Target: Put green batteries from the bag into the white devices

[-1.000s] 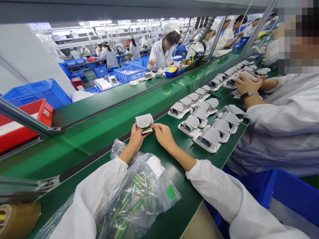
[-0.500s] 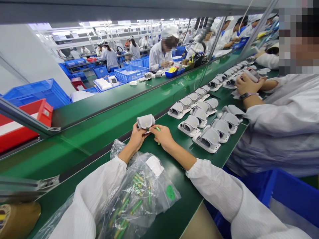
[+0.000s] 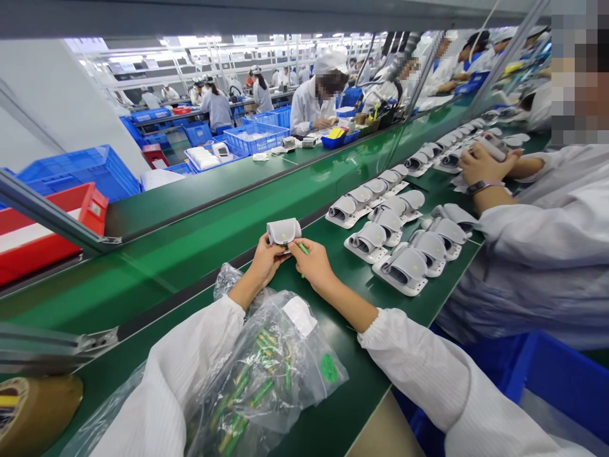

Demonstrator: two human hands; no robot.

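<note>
My left hand (image 3: pixel 261 263) is closed round a wrist blood pressure monitor with a rolled grey cuff (image 3: pixel 284 231), held up over the table edge. My right hand (image 3: pixel 311 263) pinches a slim green battery (image 3: pixel 303 249), with its fingertips at the monitor's lower side. A second green end shows below that palm; whether it is another battery I cannot tell. Under my left forearm lies a clear plastic bag (image 3: pixel 304 381) with several green and gold batteries (image 3: pixel 261 393) inside. More cuffed monitors (image 3: pixel 402 270) stand in rows to the right of my hands.
A roll of brown tape (image 3: pixel 52 406) sits at lower left. Beyond the table edge runs a green conveyor belt (image 3: pixel 190 251). A red bin (image 3: pixel 90 209) stands at left, a blue bin (image 3: pixel 547 362) at lower right. A co-worker's hands (image 3: pixel 485 165) hold another monitor on the right.
The whole view has shifted slightly rightward. Both hands keep their hold on the monitor and the battery, with only slight finger movement.
</note>
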